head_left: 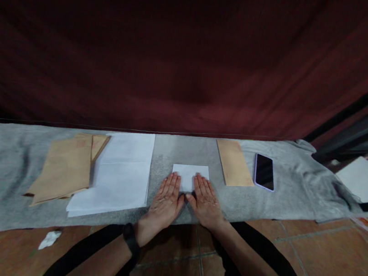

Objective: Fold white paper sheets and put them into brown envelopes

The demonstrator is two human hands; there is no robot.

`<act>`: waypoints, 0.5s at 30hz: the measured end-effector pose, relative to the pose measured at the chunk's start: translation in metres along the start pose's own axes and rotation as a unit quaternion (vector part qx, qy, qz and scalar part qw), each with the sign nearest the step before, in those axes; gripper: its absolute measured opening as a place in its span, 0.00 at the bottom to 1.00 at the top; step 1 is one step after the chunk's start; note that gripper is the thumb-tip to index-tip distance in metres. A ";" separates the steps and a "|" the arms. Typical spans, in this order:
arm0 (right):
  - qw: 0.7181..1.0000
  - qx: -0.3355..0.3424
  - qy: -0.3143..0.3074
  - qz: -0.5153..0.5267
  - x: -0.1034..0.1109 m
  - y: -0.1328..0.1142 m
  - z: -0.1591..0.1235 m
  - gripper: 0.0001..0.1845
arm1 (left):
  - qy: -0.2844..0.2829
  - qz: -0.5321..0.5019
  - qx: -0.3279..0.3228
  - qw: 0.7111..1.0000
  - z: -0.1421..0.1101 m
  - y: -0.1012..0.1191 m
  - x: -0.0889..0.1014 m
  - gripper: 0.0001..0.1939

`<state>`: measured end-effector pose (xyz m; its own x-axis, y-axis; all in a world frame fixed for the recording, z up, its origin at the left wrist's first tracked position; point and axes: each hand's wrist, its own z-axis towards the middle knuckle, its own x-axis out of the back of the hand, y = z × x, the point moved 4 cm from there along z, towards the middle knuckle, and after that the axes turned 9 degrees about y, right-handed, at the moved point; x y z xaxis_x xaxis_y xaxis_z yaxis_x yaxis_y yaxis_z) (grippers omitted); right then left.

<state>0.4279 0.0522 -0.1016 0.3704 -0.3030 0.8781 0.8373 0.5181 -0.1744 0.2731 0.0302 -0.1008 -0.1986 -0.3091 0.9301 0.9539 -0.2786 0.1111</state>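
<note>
A small white piece of paper [190, 172], which looks folded, lies on the grey cloth in front of me. My left hand [167, 200] rests flat on its left side, fingers stretched out. On its right side lies my right hand [205, 201], also flat, with fingers extended. The two thumbs come close together near the paper's lower edge. Part of the paper is hidden under both hands. To the right is a brown envelope [234, 163], and to the left are large white sheets [124, 170].
Several brown envelopes [67, 166] are piled at the left, partly over the white sheets. A phone [264, 172] lies right of the single envelope. Dark red fabric [194, 66] rises behind the grey cloth [304, 188]. A crumpled white tissue [50, 239] is on the tiled floor.
</note>
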 end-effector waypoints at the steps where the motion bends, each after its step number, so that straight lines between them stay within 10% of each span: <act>1: 1.000 -0.004 0.002 -0.009 0.000 0.003 -0.001 0.35 | -0.002 0.009 0.008 1.000 -0.001 -0.002 0.001 0.32; 15: 0.996 -0.086 0.008 -0.017 0.005 0.028 0.007 0.36 | 0.003 0.008 0.028 1.000 0.009 -0.008 0.007 0.31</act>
<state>0.4506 0.0708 -0.0986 0.3451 -0.3314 0.8781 0.9057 0.3631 -0.2189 0.2661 0.0387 -0.0922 -0.1847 -0.3185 0.9298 0.9679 -0.2232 0.1158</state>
